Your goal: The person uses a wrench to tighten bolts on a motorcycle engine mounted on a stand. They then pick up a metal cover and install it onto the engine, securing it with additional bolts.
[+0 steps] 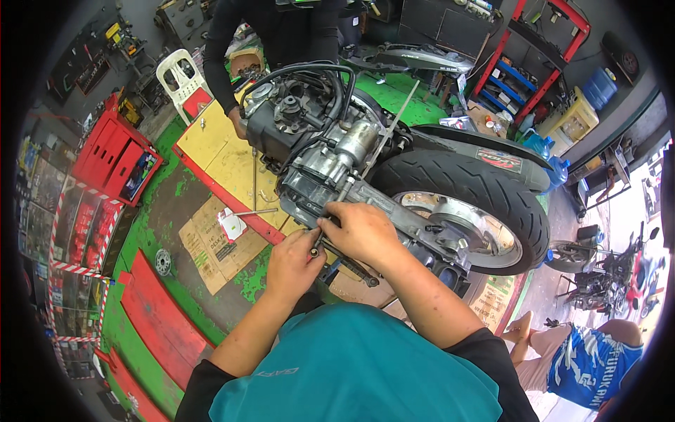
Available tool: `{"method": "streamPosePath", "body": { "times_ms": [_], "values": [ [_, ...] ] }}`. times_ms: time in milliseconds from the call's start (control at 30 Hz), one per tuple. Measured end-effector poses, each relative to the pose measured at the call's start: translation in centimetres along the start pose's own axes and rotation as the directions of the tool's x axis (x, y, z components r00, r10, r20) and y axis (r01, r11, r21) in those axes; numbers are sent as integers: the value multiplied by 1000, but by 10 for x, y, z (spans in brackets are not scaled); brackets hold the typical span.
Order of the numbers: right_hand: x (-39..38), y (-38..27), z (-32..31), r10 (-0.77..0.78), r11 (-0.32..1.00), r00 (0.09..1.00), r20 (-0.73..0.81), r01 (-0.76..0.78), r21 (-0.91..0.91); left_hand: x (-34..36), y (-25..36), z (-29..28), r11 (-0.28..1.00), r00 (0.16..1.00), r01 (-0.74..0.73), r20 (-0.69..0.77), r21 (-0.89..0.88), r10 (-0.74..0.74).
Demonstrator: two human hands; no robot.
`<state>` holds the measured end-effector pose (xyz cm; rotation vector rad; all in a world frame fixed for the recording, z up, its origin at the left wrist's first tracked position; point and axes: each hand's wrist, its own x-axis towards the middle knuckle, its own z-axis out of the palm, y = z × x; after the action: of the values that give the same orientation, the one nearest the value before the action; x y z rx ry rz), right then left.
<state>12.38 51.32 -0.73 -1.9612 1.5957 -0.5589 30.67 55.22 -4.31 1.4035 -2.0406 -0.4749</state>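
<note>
The left hand [294, 264] is curling its fingers [309, 247] together around the end of a thin dark tool [346, 261], and the right hand [362, 232] is lying just beside it, its fingers closing over the same tool where it is meeting the lower edge of a scooter engine [330, 158]. The tool is running slantwise under both hands, its far tip sticking out below the right wrist. The engine is sitting bare, with black hoses looping over its top, and the rear wheel [467, 204] is standing just to its right, touching nothing but the swing arm. Underneath, a yellow and red platform [221, 158] is carrying the machine, with flattened cardboard [211, 243] lying beside it on the green floor [158, 211]. Farther off, another person in black [274, 35] is leaning over the front of the engine, a white plastic chair [181, 76] is standing near them, a red tool chest [112, 158] is sitting at the left, and a red shelf rack [534, 63] is standing at the back right.
</note>
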Motion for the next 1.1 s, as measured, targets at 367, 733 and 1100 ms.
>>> {"method": "streamPosePath", "body": {
  "times_ms": [367, 733, 1100],
  "values": [
    [-1, 0, 3, 8, 1000, 1000, -28, -9, -5, -23, -34, 3, 153, 781, 620, 589, -769, -205],
    [0, -4, 8, 24, 997, 999, -31, -26, -67, -17, -38, 3, 57, 774, 629, 618, -775, -138],
    [4, -3, 8, 22, 996, 1000, -18, -24, -83, -8, -46, -2, 216, 771, 634, 630, -743, -95]
  ]
}}
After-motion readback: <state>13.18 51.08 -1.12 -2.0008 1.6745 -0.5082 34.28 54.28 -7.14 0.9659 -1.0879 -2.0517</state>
